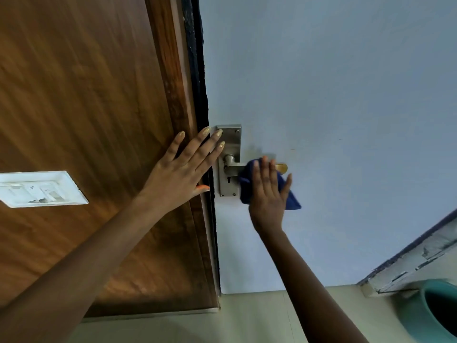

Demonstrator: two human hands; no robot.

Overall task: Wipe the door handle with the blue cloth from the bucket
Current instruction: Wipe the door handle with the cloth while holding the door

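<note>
A steel lever door handle [233, 167] on a long backplate [232, 144] is fixed to the pale blue-grey door [333, 95]. A dark blue cloth [291, 201] is draped over the lever, and my right hand [268, 194] presses it against the handle with fingers spread flat. The lever's brass-coloured tip [283, 167] pokes out past the cloth. My left hand [181, 174] lies flat and open across the wooden frame [183, 100] and the door's edge, its fingertips reaching the top of the backplate. The teal bucket [420, 315] shows at the bottom right corner.
A white switch plate [37, 189] sits on the brown wooden panel [74, 95] at the left. A dark gap [197, 70] runs between frame and door. Beige floor tiles [247, 318] lie below, and a chipped white ledge [420, 258] juts in at the lower right.
</note>
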